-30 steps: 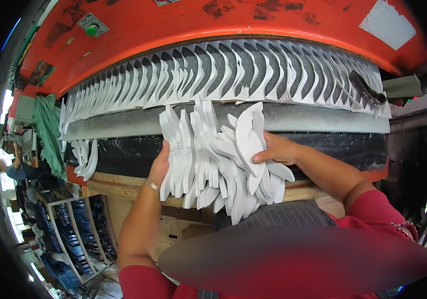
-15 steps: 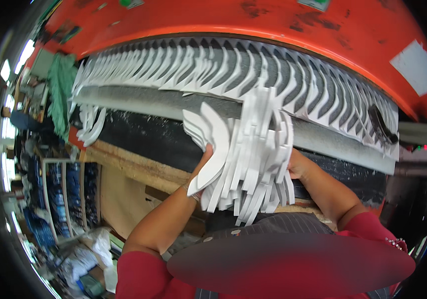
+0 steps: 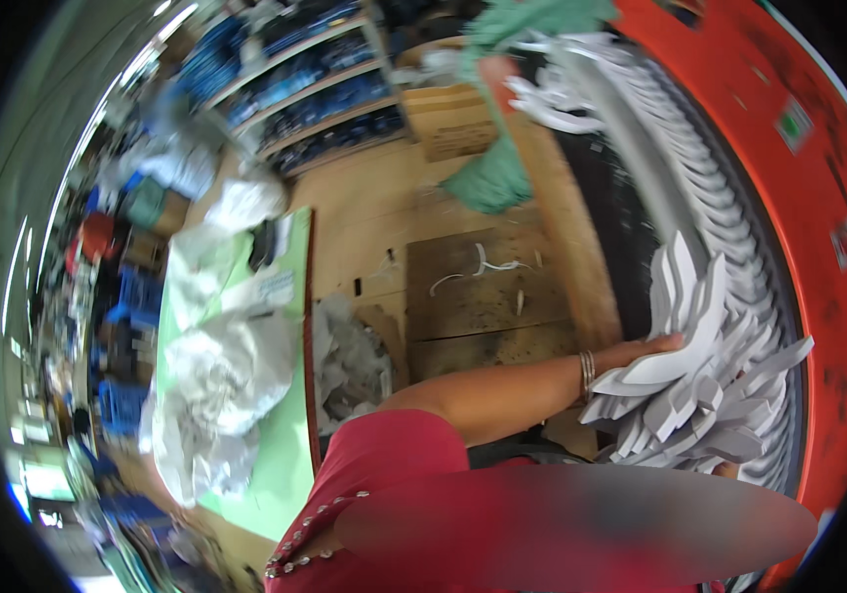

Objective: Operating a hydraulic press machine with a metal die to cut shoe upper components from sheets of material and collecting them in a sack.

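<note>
A thick, loose bundle of white curved strips (image 3: 685, 381), foam-like and fanned out at many angles, is held in front of me at the right. My left hand (image 3: 652, 348), with bangles on its wrist, grips the bundle's left side, its fingers partly hidden among the strips. Only a small patch of my right hand (image 3: 726, 469) shows at the bundle's lower edge, supporting it; its fingers are covered. Beyond the bundle, a long row of similar cut white pieces (image 3: 729, 212) lies along the machine bed.
A red machine body (image 3: 799, 198) runs down the right side, beside a black bed with a wooden edge (image 3: 581, 247). Left stands a light green table (image 3: 290, 405) bearing clear plastic bags (image 3: 226, 366). Farther off are shelves of blue items (image 3: 320, 94) and a cardboard box (image 3: 453, 124).
My view has swung left, bringing the green table and floor into sight. The bundle, still held, now appears farther right, more tilted and splayed. My right forearm has gone out of sight.
</note>
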{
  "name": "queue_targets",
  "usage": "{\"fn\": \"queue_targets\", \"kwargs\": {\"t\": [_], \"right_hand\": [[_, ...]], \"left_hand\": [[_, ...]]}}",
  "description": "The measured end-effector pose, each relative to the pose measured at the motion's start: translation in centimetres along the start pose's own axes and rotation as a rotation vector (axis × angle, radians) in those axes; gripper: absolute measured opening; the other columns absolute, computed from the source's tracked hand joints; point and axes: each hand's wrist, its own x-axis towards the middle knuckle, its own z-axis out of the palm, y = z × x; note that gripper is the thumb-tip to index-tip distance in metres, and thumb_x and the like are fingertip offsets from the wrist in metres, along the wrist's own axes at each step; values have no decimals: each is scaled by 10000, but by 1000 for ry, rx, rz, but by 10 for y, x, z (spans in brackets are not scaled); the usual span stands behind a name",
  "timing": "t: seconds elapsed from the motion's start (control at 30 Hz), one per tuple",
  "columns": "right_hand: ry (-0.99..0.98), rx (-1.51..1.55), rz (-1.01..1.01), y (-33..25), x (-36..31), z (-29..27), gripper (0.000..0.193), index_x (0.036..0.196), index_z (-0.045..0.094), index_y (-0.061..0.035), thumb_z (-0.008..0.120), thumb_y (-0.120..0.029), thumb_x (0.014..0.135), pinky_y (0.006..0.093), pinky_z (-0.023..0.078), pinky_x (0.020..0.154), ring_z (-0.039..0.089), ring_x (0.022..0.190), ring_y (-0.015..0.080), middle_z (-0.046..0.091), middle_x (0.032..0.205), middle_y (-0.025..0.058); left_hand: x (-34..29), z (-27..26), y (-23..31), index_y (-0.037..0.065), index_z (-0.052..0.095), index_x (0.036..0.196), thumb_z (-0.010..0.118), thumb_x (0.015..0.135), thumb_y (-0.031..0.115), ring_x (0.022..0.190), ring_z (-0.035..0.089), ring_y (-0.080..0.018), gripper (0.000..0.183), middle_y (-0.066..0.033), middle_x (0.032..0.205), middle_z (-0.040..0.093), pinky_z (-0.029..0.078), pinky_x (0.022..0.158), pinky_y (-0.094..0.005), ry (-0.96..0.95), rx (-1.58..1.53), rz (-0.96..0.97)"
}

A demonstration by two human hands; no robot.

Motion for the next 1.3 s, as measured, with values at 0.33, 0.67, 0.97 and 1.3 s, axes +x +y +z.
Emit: {"fn": "queue_targets", "kwargs": {"t": [0.33, 0.67, 0.97, 1.3], "right_hand": [[-167, -217, 65, -36, 214, 283, 614, 1354, 422, -71, 685, -229, 822, 414, 541, 852, 607, 1039, 247, 564, 1219, 125], [-904, -189, 540, 124, 409, 591, 985, 1422, 298, -52, 849, -309, 647, 386, 444, 983, 539, 1142, 229, 491, 1306, 97], [-1212, -107, 994, 342, 462, 748, 883, 1450, 231, -45, 715, -112, 714, 393, 486, 938, 572, 1096, 245, 519, 1267, 147], [-903, -72, 965, 348, 568, 690, 709, 1348, 393, -14, 683, -65, 703, 428, 502, 925, 599, 1063, 284, 566, 1210, 161]], "left_hand": [[-216, -40, 22, 85, 420, 1385, 501, 930, 503, 1136, 551, -188, 623, -74, 1319, 529, 434, 981, -332, 19, -240, 593], [-546, -118, -75, 75, 379, 1383, 382, 970, 494, 1145, 532, -232, 590, -125, 1307, 502, 432, 997, -385, 676, -357, 1427], [-726, -70, -150, 88, 362, 1402, 333, 1010, 387, 1152, 549, -247, 494, -117, 1319, 504, 471, 975, -375, 1020, -305, 1782], [-723, -181, -48, 39, 499, 1296, 433, 995, 376, 1035, 597, -137, 457, -57, 1156, 616, 470, 926, -263, 1132, -312, 1580]]}}
